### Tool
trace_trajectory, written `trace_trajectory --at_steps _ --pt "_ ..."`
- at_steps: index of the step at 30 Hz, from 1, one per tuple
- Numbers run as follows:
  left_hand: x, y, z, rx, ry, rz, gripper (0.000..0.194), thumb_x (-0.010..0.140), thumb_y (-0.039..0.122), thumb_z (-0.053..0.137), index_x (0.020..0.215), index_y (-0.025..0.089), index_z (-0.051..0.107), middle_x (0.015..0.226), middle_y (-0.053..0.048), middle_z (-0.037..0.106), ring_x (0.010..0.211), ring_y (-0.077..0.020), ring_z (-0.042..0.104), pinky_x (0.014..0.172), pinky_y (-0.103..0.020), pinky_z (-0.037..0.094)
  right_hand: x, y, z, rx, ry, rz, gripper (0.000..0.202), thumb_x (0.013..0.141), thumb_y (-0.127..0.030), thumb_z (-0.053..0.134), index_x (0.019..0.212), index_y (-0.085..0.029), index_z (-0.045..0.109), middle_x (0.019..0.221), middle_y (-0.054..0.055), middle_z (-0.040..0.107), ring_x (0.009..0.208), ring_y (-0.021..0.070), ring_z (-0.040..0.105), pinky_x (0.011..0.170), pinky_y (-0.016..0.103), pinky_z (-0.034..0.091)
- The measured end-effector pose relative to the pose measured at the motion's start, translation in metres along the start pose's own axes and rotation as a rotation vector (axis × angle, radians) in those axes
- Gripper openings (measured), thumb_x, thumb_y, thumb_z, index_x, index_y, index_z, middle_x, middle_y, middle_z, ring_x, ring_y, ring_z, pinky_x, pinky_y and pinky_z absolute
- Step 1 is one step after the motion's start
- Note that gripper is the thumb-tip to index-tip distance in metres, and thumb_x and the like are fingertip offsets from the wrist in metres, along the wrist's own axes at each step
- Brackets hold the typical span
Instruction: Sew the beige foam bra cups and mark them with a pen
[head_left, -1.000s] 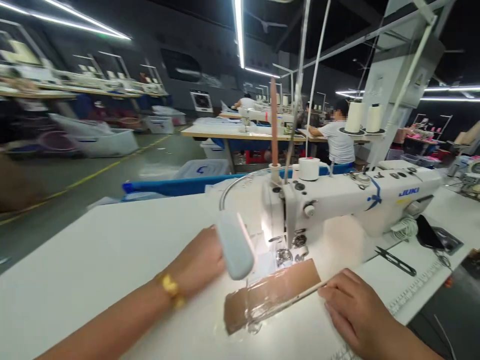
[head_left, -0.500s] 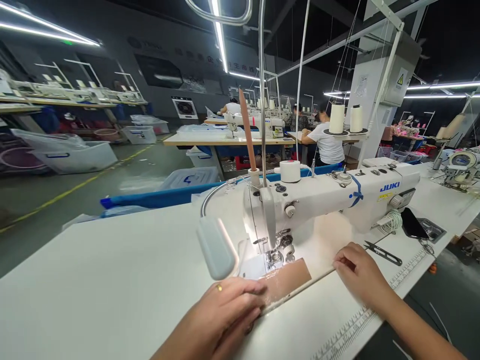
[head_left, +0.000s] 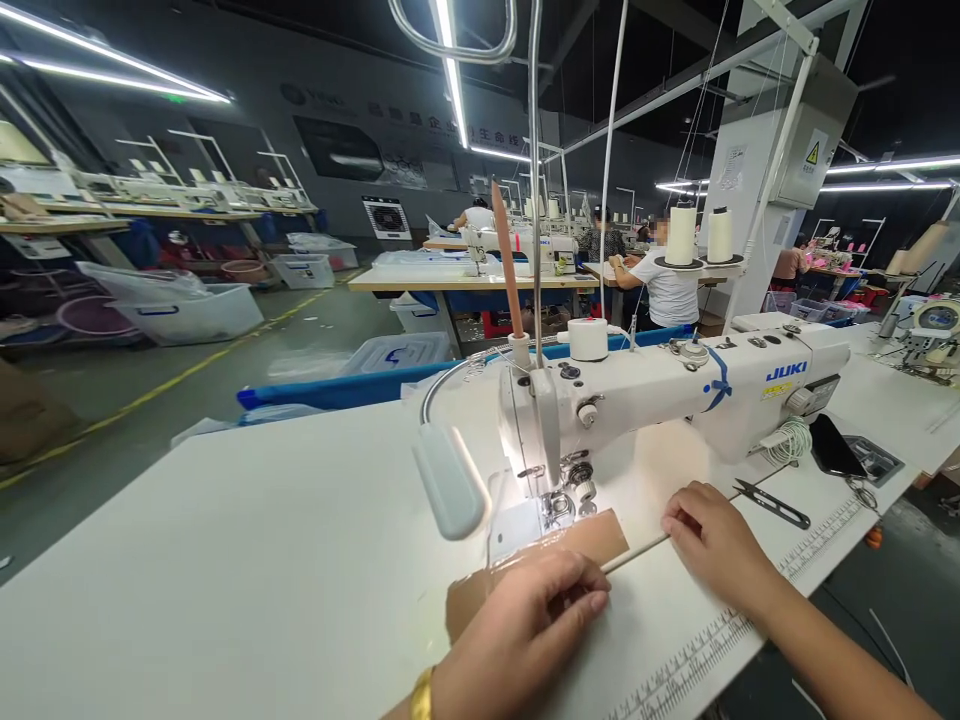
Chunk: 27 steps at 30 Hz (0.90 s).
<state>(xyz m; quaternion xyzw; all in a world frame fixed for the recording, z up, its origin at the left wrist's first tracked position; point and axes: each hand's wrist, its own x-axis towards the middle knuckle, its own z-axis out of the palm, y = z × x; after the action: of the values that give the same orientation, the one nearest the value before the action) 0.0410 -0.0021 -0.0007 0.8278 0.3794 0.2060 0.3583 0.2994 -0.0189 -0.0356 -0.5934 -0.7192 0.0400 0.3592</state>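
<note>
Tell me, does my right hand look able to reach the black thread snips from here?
Probably yes: the black thread snips lie on the table close beside your right hand, with nothing visible between. That hand appears to be pinching the thin pale cord, so it would likely need to let go first.

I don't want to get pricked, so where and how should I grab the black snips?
The snips lie flat, narrow tips pointing left and wider, closed end to the right. I'd come from above on the right and pinch across that closed end, probably with thumb and forefinger, keeping clear of the tips.
</note>
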Motion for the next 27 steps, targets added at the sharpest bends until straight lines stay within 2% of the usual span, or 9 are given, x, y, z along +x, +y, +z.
trace_trajectory --at_steps 3,5,8,11,14,19,24,27 --pt "0.003 0.002 0.001 -0.151 -0.017 -0.070 0.027 0.091 0.045 0.056 0.085 0.021 0.068 0.085 -0.003 0.070 0.081 -0.0207 0.064 0.076 -0.034 0.052 0.000 -0.001 -0.006 0.138 0.023 0.052 0.017 0.094 -0.016 0.056 0.078 -0.023 0.060 0.082 0.000 0.062 0.079 0.0195 0.060 0.071 0.032 0.048" --pt "0.005 0.003 0.004 -0.329 -0.031 -0.118 0.034 0.090 0.053 0.059 0.084 0.020 0.064 0.087 -0.004 0.069 0.080 -0.0194 0.064 0.073 -0.033 0.053 -0.004 -0.007 -0.009 0.167 0.062 0.020 0.018 0.095 -0.018 0.055 0.079 -0.023 0.062 0.084 0.002 0.062 0.081 0.0203 0.059 0.072 0.033 0.048" --pt "0.011 0.004 0.013 -0.661 -0.013 -0.176 0.043 0.085 0.060 0.068 0.095 0.020 0.057 0.091 -0.005 0.067 0.085 -0.0187 0.066 0.077 -0.033 0.053 -0.016 -0.024 -0.007 0.110 0.084 -0.161 0.018 0.099 -0.019 0.053 0.088 -0.023 0.067 0.087 0.004 0.062 0.085 0.0217 0.058 0.077 0.036 0.048" --pt "0.015 0.001 0.018 -0.751 0.029 -0.198 0.048 0.076 0.050 0.078 0.101 0.023 0.048 0.075 0.003 0.061 0.073 -0.0164 0.063 0.071 -0.032 0.051 -0.030 -0.043 -0.001 0.105 -0.031 -0.357 0.018 0.102 -0.020 0.053 0.095 -0.024 0.068 0.087 0.003 0.062 0.083 0.0203 0.056 0.076 0.035 0.047" --pt "0.010 -0.006 0.009 -0.624 0.074 -0.227 0.042 0.072 0.042 0.075 0.096 0.024 0.046 0.063 0.009 0.054 0.058 -0.0141 0.055 0.059 -0.030 0.045 -0.037 -0.047 0.002 0.153 -0.101 -0.382 0.015 0.104 -0.023 0.052 0.103 -0.024 0.066 0.090 0.004 0.064 0.085 0.0209 0.057 0.077 0.036 0.049" --pt "-0.014 -0.017 -0.025 -0.350 0.087 -0.303 0.028 0.078 0.038 0.061 0.098 0.024 0.048 0.057 0.011 0.051 0.052 -0.0145 0.050 0.053 -0.027 0.039 -0.036 -0.030 0.007 0.087 -0.133 -0.306 0.017 0.104 -0.020 0.049 0.109 -0.023 0.064 0.096 0.006 0.065 0.090 0.0237 0.058 0.077 0.038 0.051" --pt "-0.033 -0.029 -0.041 0.014 0.090 -0.217 0.016 0.086 0.030 0.053 0.099 0.022 0.057 0.067 0.005 0.057 0.064 -0.0176 0.055 0.060 -0.029 0.041 -0.033 -0.038 0.015 0.038 -0.164 -0.361 0.018 0.104 -0.018 0.047 0.110 -0.022 0.064 0.094 0.006 0.063 0.087 0.0238 0.056 0.075 0.039 0.049" --pt "-0.038 -0.031 -0.038 0.248 0.208 -0.077 0.014 0.088 0.024 0.053 0.096 0.021 0.063 0.084 -0.002 0.063 0.078 -0.0221 0.059 0.072 -0.036 0.047 -0.030 -0.048 0.020 0.033 -0.192 -0.382 0.018 0.104 -0.018 0.047 0.110 -0.022 0.064 0.095 0.006 0.062 0.087 0.0232 0.056 0.075 0.038 0.049"
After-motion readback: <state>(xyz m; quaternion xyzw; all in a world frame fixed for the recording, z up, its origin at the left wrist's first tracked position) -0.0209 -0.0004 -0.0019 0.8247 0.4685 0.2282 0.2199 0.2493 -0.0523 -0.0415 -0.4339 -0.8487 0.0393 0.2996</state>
